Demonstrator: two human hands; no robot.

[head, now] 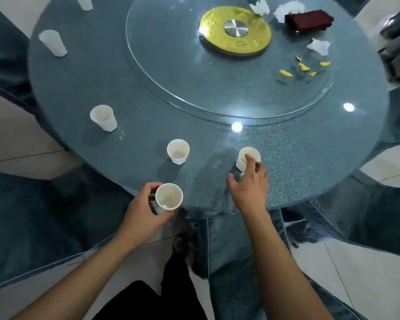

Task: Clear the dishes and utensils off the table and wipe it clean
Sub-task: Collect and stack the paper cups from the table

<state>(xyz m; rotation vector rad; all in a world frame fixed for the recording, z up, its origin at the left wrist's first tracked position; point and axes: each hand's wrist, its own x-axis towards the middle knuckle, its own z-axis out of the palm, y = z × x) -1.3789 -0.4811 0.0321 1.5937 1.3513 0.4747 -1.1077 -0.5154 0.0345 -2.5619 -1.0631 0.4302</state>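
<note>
Left hand [143, 211] grips a white paper cup [168, 197] at the near edge of the round surface [310, 162], fingers curled round its side, mouth up. I see nothing much inside it.

Right hand [252, 183] reaches over a second paper cup [246, 158] just in from the near edge. One fingertip sits on or over the rim; the other fingers are spread and loosely bent, not clamped on it. I can't tell if there's real contact.

Third cup [178, 151] stands upright between the two hands, a bit further in. Fourth cup [103, 117] is towards the left edge. Fifth cup [53, 42] is at the far left edge, a sixth [84, 2] cut off by the top of the view.

Glass turntable [171, 72] fills the middle of the surface, with a gold disc [217, 21] and metal hub at its centre. On its far right side: crumpled tissues [286, 10], a dark red box [308, 19], another tissue [320, 46], yellow peel scraps [304, 66].

Blue chairs [32, 215] ring the table.
</note>
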